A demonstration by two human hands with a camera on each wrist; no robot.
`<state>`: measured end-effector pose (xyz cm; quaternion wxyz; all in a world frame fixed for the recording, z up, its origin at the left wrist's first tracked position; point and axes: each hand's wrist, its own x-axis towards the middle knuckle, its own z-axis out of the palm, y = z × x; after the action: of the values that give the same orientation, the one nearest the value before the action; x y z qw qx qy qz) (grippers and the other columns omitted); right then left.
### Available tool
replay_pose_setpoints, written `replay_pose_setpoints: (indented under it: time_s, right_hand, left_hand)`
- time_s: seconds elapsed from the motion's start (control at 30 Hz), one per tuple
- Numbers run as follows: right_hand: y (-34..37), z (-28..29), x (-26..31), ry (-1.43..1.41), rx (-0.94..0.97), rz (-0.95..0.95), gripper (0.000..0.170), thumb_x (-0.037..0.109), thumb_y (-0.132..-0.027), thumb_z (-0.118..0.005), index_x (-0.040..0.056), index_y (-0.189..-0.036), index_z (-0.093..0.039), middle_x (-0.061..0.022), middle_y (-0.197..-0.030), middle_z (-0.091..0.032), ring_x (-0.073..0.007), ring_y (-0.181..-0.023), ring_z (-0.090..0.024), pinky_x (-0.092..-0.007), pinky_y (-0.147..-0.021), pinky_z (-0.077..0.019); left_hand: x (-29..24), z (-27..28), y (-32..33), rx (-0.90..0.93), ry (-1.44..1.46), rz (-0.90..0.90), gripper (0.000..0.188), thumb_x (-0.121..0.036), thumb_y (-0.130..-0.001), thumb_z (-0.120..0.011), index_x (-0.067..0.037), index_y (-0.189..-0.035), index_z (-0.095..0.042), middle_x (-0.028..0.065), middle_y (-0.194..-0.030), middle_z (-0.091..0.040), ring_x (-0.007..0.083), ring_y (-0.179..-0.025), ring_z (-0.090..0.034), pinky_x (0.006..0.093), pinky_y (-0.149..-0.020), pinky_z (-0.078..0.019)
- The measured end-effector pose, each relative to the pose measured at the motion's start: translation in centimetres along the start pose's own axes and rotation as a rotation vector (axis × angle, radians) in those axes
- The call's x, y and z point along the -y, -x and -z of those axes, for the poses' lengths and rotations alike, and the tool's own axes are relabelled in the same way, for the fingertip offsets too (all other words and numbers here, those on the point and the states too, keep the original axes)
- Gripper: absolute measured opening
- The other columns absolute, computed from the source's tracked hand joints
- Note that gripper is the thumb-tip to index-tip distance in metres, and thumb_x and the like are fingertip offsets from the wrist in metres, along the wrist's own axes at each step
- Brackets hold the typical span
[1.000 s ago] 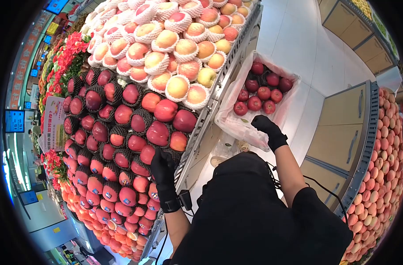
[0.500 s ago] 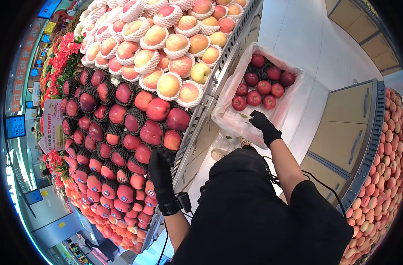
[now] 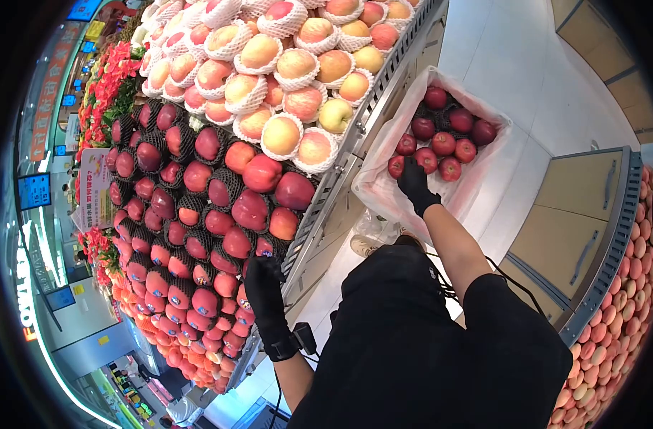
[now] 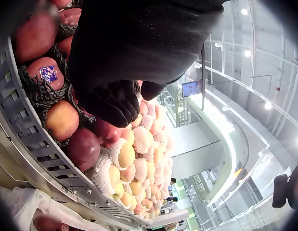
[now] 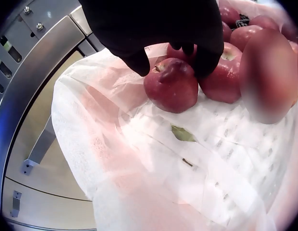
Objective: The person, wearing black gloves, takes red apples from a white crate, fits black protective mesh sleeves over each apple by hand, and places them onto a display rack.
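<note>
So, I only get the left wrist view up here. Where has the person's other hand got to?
Observer: The head view shows the right hand inside the lined box of apples.
Visitor: Oh! What's at its fingertips?
Observer: In the right wrist view, its fingers sit on two sides of a red apple.
Visitor: Anything in there besides fruit?
Observer: Yes, a green leaf lies on the white liner.

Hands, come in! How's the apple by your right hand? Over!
Right hand: fingers round red apple in lined crate. Left hand by displayed apples, hold unclear. Neighbouring apples crowd it; nothing else blocking.
</note>
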<state>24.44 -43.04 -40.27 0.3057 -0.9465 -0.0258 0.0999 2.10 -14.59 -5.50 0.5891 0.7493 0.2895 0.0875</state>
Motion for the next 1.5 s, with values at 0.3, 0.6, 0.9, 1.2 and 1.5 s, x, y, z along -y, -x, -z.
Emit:
replay_pose_setpoints:
  time_s: [0.3,0.6,0.9,1.2,1.5]
  right_hand:
    - [-0.9,-0.4,2.2,0.396,0.01,-0.007,0.049,0.009,-0.075,-0.065,0.0063,-0.121,-0.049,-0.0142,-0.115,-0.053,-0.0323,-0.094,-0.058,-0.0449,-0.071,-0.0503]
    - [-1.5,-2.7,2.5,0.604,-0.112,0.012,0.026,0.014,-0.081,-0.058,0.0105,-0.107,-0.056,-0.0067,-0.098,-0.059,-0.0253,-0.087,-0.06,-0.0391,-0.068,-0.0479]
    - [-0.1,-0.7,2.0,0.496,0.139,0.064,0.061,0.023,-0.058,-0.08,0.0088,-0.111,-0.053,-0.011,-0.103,-0.059,-0.0311,-0.097,-0.056,-0.0451,-0.076,-0.0465]
    - [-0.2,1.2,-0.8,-0.272,0.184,-0.094,0.085,0.037,-0.048,-0.086,-0.0018,-0.115,-0.049,-0.0199,-0.106,-0.058,-0.0361,-0.098,-0.058,-0.0424,-0.084,-0.0493]
    - [-3.0,10.5,1.3,-0.734,0.284,-0.036,0.091,0.033,-0.061,-0.085,-0.002,-0.133,-0.042,-0.0165,-0.124,-0.054,-0.0259,-0.113,-0.055,-0.0362,-0.093,-0.0477]
  left_hand:
    - [-1.0,-0.6,2.6,-0.097,-0.107,0.078,0.015,0.006,-0.086,-0.046,-0.003,-0.096,-0.052,0.0024,-0.085,-0.051,0.011,-0.069,-0.051,0.0239,-0.058,-0.0447]
    - [-0.2,0.0,3.3,-0.097,0.055,0.136,0.013,0.003,-0.089,-0.046,-0.003,-0.098,-0.053,0.0034,-0.088,-0.053,0.0111,-0.072,-0.052,0.024,-0.06,-0.0464]
    - [-0.2,-0.9,3.4,-0.052,-0.091,0.055,0.017,0.007,-0.087,-0.047,-0.001,-0.1,-0.053,0.004,-0.09,-0.053,0.0116,-0.073,-0.052,0.0248,-0.061,-0.0467]
    - [0.5,-1.1,2.2,-0.004,-0.009,0.034,0.011,0.002,-0.091,-0.046,-0.001,-0.099,-0.052,0.004,-0.09,-0.054,0.012,-0.073,-0.052,0.0255,-0.061,-0.0466]
    - [-0.3,-3.4,0.5,0.048,0.198,0.025,0.016,-0.016,-0.099,-0.046,-0.002,-0.101,-0.054,0.0043,-0.088,-0.055,0.0127,-0.075,-0.054,0.0264,-0.062,-0.0479]
